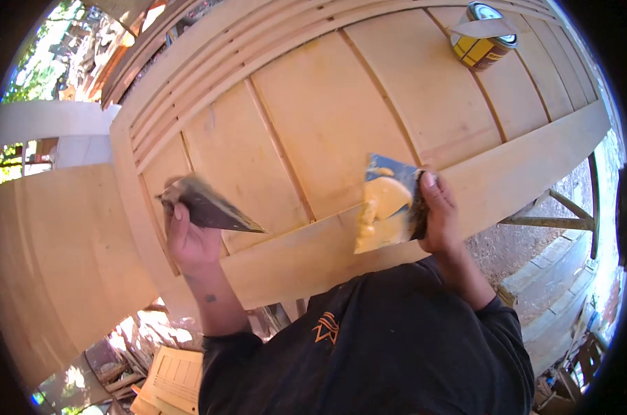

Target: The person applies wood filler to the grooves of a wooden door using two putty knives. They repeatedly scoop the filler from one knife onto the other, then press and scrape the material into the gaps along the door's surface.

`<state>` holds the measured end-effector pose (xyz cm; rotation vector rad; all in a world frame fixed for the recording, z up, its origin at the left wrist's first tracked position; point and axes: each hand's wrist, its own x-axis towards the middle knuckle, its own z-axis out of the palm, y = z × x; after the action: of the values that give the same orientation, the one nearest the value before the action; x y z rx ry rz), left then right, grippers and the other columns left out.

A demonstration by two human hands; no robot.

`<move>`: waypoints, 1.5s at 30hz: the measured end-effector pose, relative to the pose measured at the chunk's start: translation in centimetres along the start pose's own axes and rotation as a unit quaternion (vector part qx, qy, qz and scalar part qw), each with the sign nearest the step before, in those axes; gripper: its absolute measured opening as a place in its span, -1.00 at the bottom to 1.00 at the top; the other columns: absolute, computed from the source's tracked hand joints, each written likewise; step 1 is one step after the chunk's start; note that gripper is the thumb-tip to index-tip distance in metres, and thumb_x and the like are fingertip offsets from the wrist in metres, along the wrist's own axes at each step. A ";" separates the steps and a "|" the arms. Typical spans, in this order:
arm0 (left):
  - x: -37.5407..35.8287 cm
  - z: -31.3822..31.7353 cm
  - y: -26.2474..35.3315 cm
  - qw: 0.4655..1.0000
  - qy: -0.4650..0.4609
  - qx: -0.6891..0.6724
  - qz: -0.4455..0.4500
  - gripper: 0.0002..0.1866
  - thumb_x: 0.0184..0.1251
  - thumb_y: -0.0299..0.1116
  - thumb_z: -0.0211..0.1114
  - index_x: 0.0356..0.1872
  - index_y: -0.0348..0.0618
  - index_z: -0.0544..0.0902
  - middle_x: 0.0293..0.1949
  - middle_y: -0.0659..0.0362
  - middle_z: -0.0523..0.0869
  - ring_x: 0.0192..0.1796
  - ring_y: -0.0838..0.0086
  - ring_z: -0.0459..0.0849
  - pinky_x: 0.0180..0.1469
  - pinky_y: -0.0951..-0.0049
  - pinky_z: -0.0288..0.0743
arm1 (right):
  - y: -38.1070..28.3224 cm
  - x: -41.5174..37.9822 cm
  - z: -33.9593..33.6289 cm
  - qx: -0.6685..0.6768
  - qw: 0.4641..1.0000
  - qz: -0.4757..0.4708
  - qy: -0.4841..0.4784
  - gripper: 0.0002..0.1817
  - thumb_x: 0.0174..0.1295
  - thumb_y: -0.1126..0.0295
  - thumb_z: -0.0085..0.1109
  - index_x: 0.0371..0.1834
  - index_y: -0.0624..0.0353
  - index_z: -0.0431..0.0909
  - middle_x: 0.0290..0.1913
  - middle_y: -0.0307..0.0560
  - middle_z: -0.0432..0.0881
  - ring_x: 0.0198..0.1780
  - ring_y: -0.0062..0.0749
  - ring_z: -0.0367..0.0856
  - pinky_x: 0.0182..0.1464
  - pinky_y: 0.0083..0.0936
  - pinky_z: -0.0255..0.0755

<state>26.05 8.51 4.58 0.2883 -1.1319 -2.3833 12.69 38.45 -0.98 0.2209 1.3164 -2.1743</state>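
Observation:
My left hand [191, 238] grips a dark, flat putty knife [213, 205], its wide edge pointing right and down above the wooden door panel. In my right hand [438, 214] is a second broad putty knife [393, 166], its blade tilted up and loaded with yellow-tan putty [384, 204]. Both blades are held apart, over the near side of a pale wooden door [306, 90] with grooved panels and slats. On the door's far right stands an open can [485, 54] with a yellow and brown label. A flat light-coloured strip [490, 28] lies across its top.
A plain wooden board [64, 256] lies to the left of the door. A metal support leg [569, 211] shows at the right, beside concrete steps [545, 290]. Below left, a smaller panelled wooden piece [168, 380] rests among wood scraps [130, 339].

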 end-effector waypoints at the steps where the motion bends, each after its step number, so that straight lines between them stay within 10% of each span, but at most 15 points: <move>1: 0.3 0.1 0.1 0.997 -0.010 0.069 -0.016 -0.67 0.31 -0.41 0.10 0.06 -0.27 0.40 -0.14 0.05 0.59 -0.05 0.34 0.55 0.05 0.38 0.42 | 0.1 0.1 -0.6 -0.004 1.000 0.002 0.025 -0.73 0.39 0.23 -0.14 -0.18 0.22 0.43 -0.29 -0.23 0.52 -0.25 -0.62 0.46 -0.16 -0.62 0.37; 6: 2.6 -0.1 -3.6 0.924 0.004 0.364 -0.116 -0.74 0.24 -0.40 0.23 -0.13 -0.27 0.41 -0.32 0.25 0.55 -0.26 0.66 0.48 -0.17 0.65 0.34 | 0.0 -0.1 -3.0 -0.009 0.999 -0.019 0.036 -0.68 0.41 0.21 -0.21 -0.15 0.25 0.42 -0.24 -0.16 0.54 -0.20 -0.56 0.50 -0.10 -0.58 0.40; 16: 5.3 -5.8 -8.9 0.869 -0.126 0.461 -0.128 -0.75 0.32 -0.30 0.17 -0.15 -0.17 0.32 -0.44 0.33 0.36 -0.40 0.72 0.30 -0.34 0.68 0.23 | 1.3 -1.8 -3.7 -0.045 0.982 -0.021 0.180 -0.62 0.42 0.14 -0.27 -0.04 0.27 0.35 -0.13 -0.06 0.53 -0.11 -0.43 0.54 -0.04 -0.47 0.43; 25: 4.3 -5.9 -8.3 0.895 -0.102 0.373 -0.221 -0.68 0.18 -0.59 0.24 -0.16 -0.17 0.28 -0.39 0.29 0.35 -0.35 0.69 0.38 -0.32 0.65 0.31 | 3.2 -1.9 -7.2 -0.014 0.993 -0.026 0.117 -0.51 0.42 0.10 -0.30 0.19 0.25 0.30 0.09 0.00 0.49 0.09 -0.27 0.49 0.15 -0.30 0.37; 45: 5.8 -7.0 -8.7 0.868 -0.220 0.384 -0.226 -0.69 0.15 -0.49 0.32 -0.24 -0.17 0.31 -0.36 0.17 0.55 -0.37 0.59 0.52 -0.33 0.61 0.42 | 3.0 -1.6 -7.0 -0.088 0.968 -0.005 0.235 -0.50 0.41 0.07 -0.30 0.20 0.24 0.29 0.02 0.03 0.53 0.01 -0.26 0.54 0.07 -0.31 0.43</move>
<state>20.89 5.58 -6.53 0.2911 -2.4614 -2.2991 14.62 44.02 -6.06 0.6926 1.7585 -2.0698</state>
